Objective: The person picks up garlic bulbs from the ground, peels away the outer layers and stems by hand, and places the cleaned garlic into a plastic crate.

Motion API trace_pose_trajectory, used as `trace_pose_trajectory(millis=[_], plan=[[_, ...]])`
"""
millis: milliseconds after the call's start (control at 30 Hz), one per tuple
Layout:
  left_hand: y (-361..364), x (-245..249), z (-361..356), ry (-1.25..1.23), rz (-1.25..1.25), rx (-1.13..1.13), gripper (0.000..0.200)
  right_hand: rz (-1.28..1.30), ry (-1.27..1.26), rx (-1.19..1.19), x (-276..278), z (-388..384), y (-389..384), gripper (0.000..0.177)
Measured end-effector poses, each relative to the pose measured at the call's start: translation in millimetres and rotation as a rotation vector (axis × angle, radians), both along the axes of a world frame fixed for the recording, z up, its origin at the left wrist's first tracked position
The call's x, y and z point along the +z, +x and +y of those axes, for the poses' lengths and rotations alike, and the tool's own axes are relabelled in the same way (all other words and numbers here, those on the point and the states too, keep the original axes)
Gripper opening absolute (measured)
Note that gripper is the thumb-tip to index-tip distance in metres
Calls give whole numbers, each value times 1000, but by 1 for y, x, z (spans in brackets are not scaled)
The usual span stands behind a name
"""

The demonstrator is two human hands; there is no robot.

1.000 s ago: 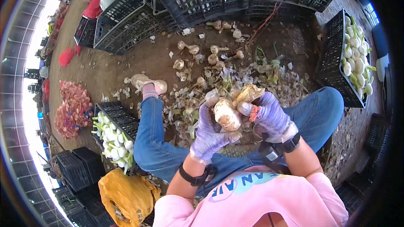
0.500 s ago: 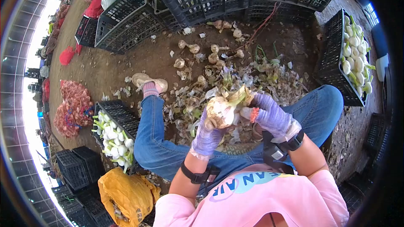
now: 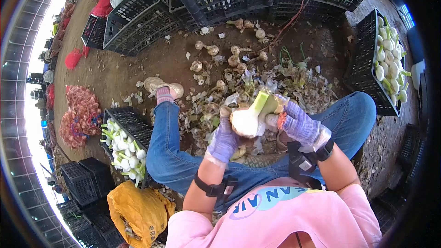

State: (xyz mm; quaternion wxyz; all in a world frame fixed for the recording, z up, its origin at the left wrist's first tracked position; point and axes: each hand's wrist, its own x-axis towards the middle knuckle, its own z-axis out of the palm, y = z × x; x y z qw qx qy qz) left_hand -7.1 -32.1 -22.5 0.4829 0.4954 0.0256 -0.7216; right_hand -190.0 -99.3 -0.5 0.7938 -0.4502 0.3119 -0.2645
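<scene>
Well out to the left of the left hand, red mesh sacks (image 3: pixel 79 115) lie on the dirt. Nearer to it, a black crate (image 3: pixel 134 125) holds peeled white bulbs with short green stems. A yellow bag (image 3: pixel 138 211) sits below that crate, near the left elbow.

The left hand (image 3: pixel 223 140), in a purple knit glove, is cupped under the bulb (image 3: pixel 245 122), its fingers curled shut around the lower left side. The bulb is held up between both hands, over the lap of the blue jeans. It is fat and rounded, and creamy white and smooth on the side facing the camera. There is a tan patch at its left edge, perhaps a scrap of old skin or soil. A thick stem (image 3: pixel 261 102), pale green fading to white, rises from it up and to the right.

The right hand (image 3: pixel 297 126), gloved the same, is closed against the bulb's upper right, at the foot of the stem. Its fingertips are pressed together there. Whether they pinch a strip of skin or the stem itself is hard to tell.

Beyond both hands the ground is strewn with peelings (image 3: pixel 303 87) and a few unpeeled brown bulbs. Far off to the right of the right hand stands a second crate (image 3: pixel 360 59), full of clean white bulbs
</scene>
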Motion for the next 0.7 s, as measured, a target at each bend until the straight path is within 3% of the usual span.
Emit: trace_pose_trajectory(millis=[67,100,133,200,267,333,400,467,533,600,633,667,700], plan=[[4,1,1,-417,-297,-119,73,18,-12,-25,-6,2,0,32],[-4,2,-1,-251,-414,-79,73,-37,90,55,-5,2,0,35],[-1,7,1,-245,-414,-79,73,-93,196,137,-3,3,0,39],[10,17,3,-432,-161,-153,77,-378,580,-103,15,11,3,51],[13,15,0,-470,-21,-127,79,-413,552,-75,4,14,4,55],[7,20,-1,-620,-321,-28,75,-346,437,-18,8,10,4,55],[4,26,-1,-519,-328,-4,74,-277,323,50,13,10,11,56],[9,20,-3,-453,-234,24,72,-567,470,-240,15,15,18,54],[14,20,-1,-625,36,100,73,-552,586,-577,-8,4,6,46],[16,25,1,-680,53,74,78,-419,488,-589,-21,-9,-5,43],[17,24,2,-682,52,74,78,-237,432,-335,-47,-14,-16,43],[16,23,2,-694,-10,77,80,-238,428,-336,-38,-10,-14,43],[15,22,3,-702,-70,79,82,-34,274,-225,-19,1,-8,45]])
